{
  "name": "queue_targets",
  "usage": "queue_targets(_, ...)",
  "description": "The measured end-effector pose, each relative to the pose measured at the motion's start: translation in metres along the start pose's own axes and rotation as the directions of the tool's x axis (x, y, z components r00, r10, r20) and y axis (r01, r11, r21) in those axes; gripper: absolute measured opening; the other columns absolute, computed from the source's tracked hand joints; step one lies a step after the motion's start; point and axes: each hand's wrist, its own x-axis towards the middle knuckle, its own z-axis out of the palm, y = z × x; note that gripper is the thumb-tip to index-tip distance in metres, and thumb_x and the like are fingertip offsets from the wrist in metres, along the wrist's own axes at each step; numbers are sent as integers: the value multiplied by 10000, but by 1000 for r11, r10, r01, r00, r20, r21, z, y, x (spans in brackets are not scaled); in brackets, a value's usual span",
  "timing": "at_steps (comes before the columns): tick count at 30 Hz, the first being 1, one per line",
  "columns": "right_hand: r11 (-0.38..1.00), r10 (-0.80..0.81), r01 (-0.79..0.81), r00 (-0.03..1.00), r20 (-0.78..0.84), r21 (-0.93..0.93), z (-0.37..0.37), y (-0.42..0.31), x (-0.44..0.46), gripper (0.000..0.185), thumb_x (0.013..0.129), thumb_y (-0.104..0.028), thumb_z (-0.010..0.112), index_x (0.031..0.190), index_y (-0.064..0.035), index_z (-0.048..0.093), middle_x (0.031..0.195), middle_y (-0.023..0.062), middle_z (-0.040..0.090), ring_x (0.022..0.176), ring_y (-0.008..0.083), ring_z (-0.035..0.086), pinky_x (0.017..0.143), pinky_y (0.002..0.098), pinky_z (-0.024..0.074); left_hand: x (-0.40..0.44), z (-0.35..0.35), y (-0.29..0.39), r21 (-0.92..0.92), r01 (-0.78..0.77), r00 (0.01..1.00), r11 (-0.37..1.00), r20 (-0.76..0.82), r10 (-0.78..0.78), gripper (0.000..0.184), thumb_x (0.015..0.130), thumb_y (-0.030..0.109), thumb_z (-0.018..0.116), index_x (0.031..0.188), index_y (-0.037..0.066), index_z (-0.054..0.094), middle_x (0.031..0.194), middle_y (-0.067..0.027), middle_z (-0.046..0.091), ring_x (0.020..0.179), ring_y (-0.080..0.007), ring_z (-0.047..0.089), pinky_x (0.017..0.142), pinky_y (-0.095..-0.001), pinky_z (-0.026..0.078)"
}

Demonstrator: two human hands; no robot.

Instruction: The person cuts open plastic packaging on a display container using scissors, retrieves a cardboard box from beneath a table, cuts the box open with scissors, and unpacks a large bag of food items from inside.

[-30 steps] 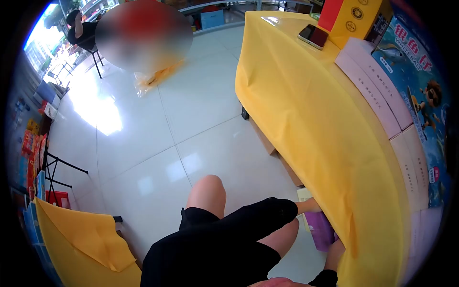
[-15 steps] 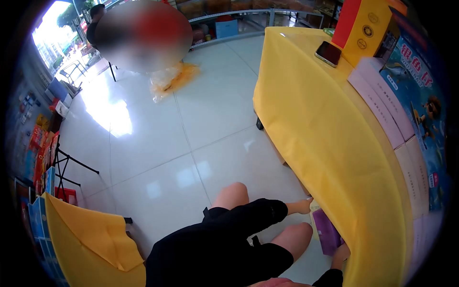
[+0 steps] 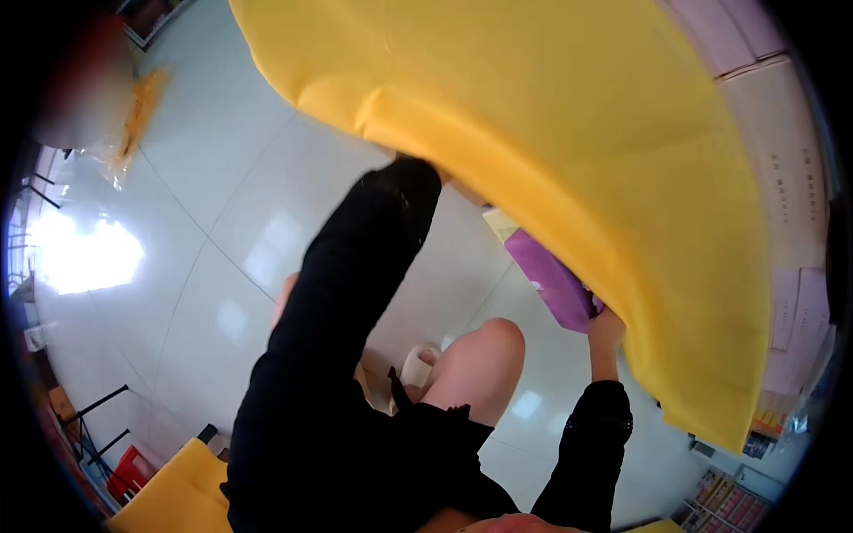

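A purple box-like package (image 3: 551, 280) sits low beside the table, partly covered by the hanging edge of a yellow tablecloth (image 3: 569, 133). My right hand (image 3: 608, 332) touches the package's near end; the cloth and the package hide most of its fingers, so its grip cannot be made out. My left arm in a black sleeve (image 3: 355, 258) stretches forward to the cloth's edge. Only a sliver of skin at my left wrist (image 3: 445, 177) shows there, and the hand itself is out of sight under the cloth. A pale yellow printed piece (image 3: 501, 224) lies against the package's far end.
Pink-white boxes (image 3: 777, 169) are stacked along the tabletop's right side. My bare knee (image 3: 493, 351) and light slipper (image 3: 418, 369) are below me on the tiled floor (image 3: 204, 231). Another yellow cloth (image 3: 173, 489) and a black metal stand (image 3: 102, 413) are at lower left.
The view has tipped down and turned toward the table. My left arm reaches farther forward, and its hand has gone under the cloth. My right hand stays at the purple package's end.
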Motion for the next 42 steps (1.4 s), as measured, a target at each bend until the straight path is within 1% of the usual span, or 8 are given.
queue_targets(7, 986, 43, -11, 980, 196, -164, -1, -2, 5, 590, 683, -51, 545, 1229, -17, 325, 1203, 209, 421, 1063, 362, 445, 871, 398, 397, 61, -6, 13, 4, 79, 997, 997, -21, -79, 479, 785, 311, 537, 1205, 124, 404, 1218, -94, 441, 1124, -259, 402, 900, -368, 347)
queue_targets(19, 964, 248, -190, 894, 372, -186, 13, 17, 43, 381, 724, -96, 543, 1093, -23, 479, 1025, 208, 536, 925, 347, 527, 774, 424, 432, 45, -12, -63, 46, 172, 984, 984, -53, -169, 502, 765, 318, 558, 1200, 118, 404, 1207, -100, 451, 1117, -258, 411, 896, -363, 355)
queue_targets(22, 965, 79, -147, 952, 296, 216, 11, 20, 47, 321, 744, -110, 526, 1051, -17, 509, 969, 189, 564, 854, 358, 546, 751, 410, 442, 44, -10, -69, 51, 174, 984, 983, -50, -171, 508, 761, 320, 563, 1198, 116, 404, 1204, -101, 453, 1116, -258, 414, 895, -361, 357)
queue_targets(24, 981, -108, 122, 989, -96, 153, -44, -52, 17, 309, 735, -36, 488, 1040, -1, 513, 972, 191, 572, 868, 346, 557, 762, 368, 442, 48, -10, -70, 47, 181, 983, 982, -42, -179, 512, 757, 321, 566, 1197, 115, 404, 1202, -102, 455, 1115, -258, 415, 894, -360, 358)
queue_targets(28, 668, -500, 321, 862, 85, 671, -38, -151, -21, 361, 703, -49, 568, 1062, -42, 531, 1015, 166, 568, 919, 287, 559, 802, 337, 440, 49, -10, -74, 36, 180, 983, 983, -32, -178, 520, 751, 323, 574, 1196, 113, 404, 1198, -104, 458, 1112, -257, 419, 893, -359, 361)
queue_targets(31, 525, -136, -169, 951, 278, 834, 69, -188, 46, 529, 781, -156, 569, 1238, -4, 349, 1247, 146, 401, 1134, 221, 390, 929, 291, 314, 43, -11, -78, 32, 185, 982, 982, -32, -184, 526, 746, 325, 579, 1194, 112, 404, 1196, -105, 461, 1111, -257, 421, 892, -358, 363)
queue_targets(35, 442, 230, -195, 968, 99, 875, 91, -222, 154, 546, 797, -206, 563, 1244, 6, 332, 1276, 119, 364, 1165, 196, 336, 943, 273, 287, 32, -8, -84, 25, 189, 982, 982, -29, -189, 534, 740, 327, 586, 1193, 110, 405, 1192, -107, 464, 1109, -257, 424, 890, -356, 365)
queue_targets(42, 336, 355, -176, 934, 49, 925, 103, -238, 162, 526, 797, -204, 564, 1232, 4, 353, 1259, 107, 387, 1154, 201, 348, 937, 272, 293, 30, 2, -70, 45, 173, 984, 984, -43, -171, 548, 729, 332, 598, 1189, 107, 405, 1186, -111, 469, 1105, -256, 430, 888, -353, 370)
